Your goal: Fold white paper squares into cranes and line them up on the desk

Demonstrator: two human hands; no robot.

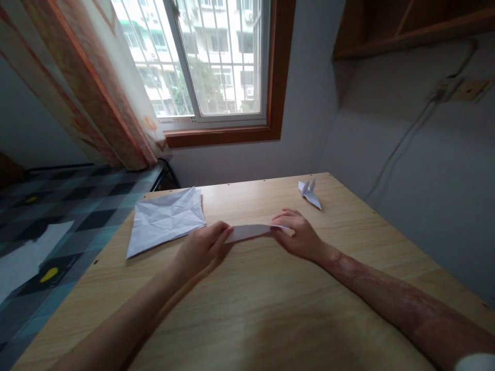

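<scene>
A piece of white paper [248,233] is stretched between my two hands just above the wooden table [247,304], seen almost edge-on and slightly bowed. My left hand [207,245] pinches its left end between thumb and fingers. At the other end, my right hand [296,234] grips it, with a thin white tip showing between thumb and fingers. Left of my left hand lies a creased white sheet [168,216] covered in fold lines. Beyond my right hand, a folded paper crane [309,193] rests near the table's far right corner.
A window [220,56] with bars outside is behind the table, with a patterned curtain [104,87] to its left. On the left, a checkered bed [88,201] carries more white paper [31,257]. A shelf [410,31] and a wall cable [400,141] are at right.
</scene>
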